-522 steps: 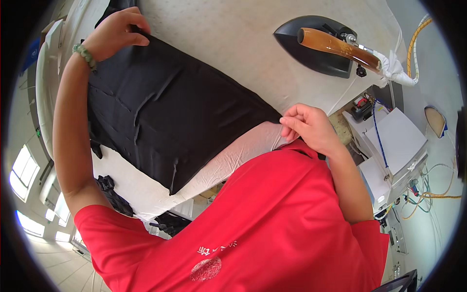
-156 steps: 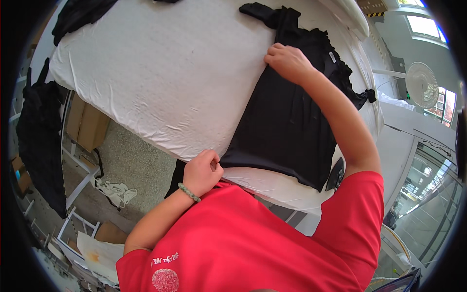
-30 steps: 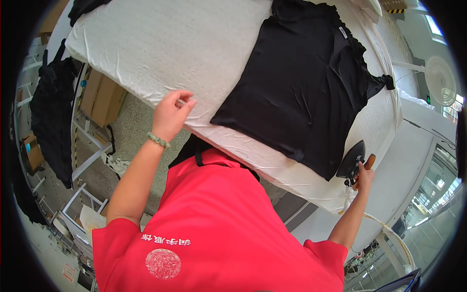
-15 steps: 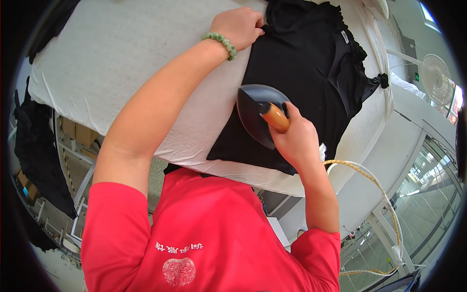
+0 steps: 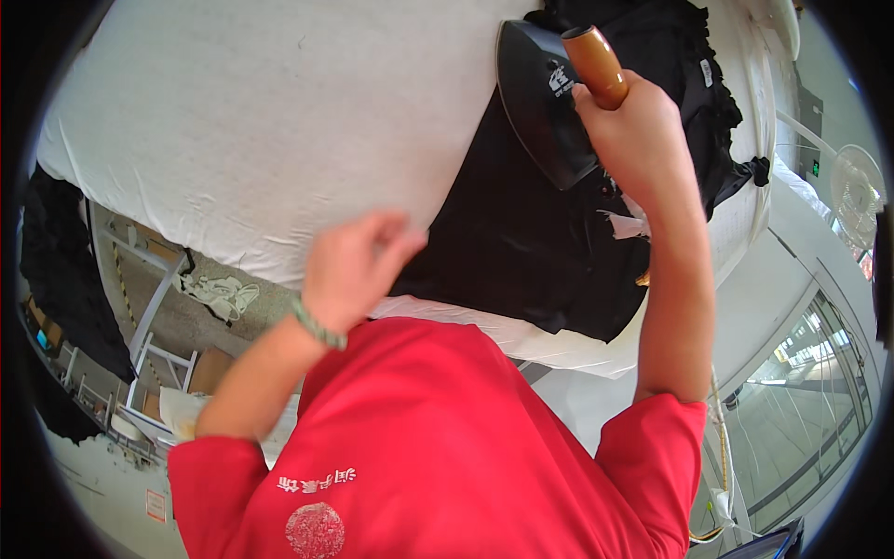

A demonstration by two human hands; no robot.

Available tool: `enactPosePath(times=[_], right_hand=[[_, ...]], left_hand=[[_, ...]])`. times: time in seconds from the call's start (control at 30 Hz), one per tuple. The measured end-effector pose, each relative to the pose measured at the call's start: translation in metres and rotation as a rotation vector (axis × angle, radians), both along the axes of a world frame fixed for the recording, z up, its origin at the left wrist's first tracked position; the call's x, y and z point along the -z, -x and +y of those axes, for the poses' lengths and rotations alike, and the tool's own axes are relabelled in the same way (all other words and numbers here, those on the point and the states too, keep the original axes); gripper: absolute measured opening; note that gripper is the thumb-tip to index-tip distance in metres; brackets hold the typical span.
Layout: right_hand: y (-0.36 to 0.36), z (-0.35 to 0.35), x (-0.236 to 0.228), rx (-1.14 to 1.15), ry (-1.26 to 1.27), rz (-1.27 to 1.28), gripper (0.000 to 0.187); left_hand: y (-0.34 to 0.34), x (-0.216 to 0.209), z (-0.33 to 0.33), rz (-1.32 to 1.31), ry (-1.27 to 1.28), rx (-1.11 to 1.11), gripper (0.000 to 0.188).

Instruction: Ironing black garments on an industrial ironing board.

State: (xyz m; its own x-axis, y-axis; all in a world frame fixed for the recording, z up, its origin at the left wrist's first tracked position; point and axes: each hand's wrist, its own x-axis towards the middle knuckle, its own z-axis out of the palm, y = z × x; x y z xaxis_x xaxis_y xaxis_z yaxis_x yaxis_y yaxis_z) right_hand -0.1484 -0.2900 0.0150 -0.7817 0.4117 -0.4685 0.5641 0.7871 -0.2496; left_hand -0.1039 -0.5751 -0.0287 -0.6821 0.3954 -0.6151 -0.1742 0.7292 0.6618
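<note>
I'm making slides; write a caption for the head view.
Right hand holding an iron by its brown handle over a black garment, blurred left hand near the garment's edge.

The garment (image 5: 521, 242) towards the right edge of the desk (image 5: 372, 84) is smooth cloth with a soft satin sheen, ruffled along that side. White cloth (image 5: 233, 140), matt and puckered along the near edge, covers the desk. The body of the iron (image 5: 540, 116) looks smooth, half-glossy; its handle (image 5: 601, 70) shines like varnished wood. The red shirt (image 5: 447, 429) is matt cloth.
</note>
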Motion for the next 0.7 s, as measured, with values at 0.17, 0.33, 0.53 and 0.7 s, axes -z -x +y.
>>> enactPosePath(times=[0.17, 0.33, 0.53, 0.7], right_hand=[[-0.019, -0.014, -0.002, -0.069, 0.011, -0.006, 0.035], [-0.053, -0.039, -0.004, -0.139, -0.020, -0.005, 0.033], [-0.104, -0.081, -0.010, -0.205, -0.002, -0.091, 0.033], [-0.146, -0.122, -0.014, -0.300, 0.028, -0.188, 0.040]], left_hand=[[-0.090, 0.019, -0.054, 0.000, 0.028, 0.073, 0.024], [-0.095, 0.017, -0.057, -0.470, -0.098, -0.252, 0.020], [-0.097, 0.016, -0.058, -0.578, -0.110, -0.340, 0.020], [-0.106, 0.018, -0.071, -0.507, -0.101, -0.291, 0.018]])
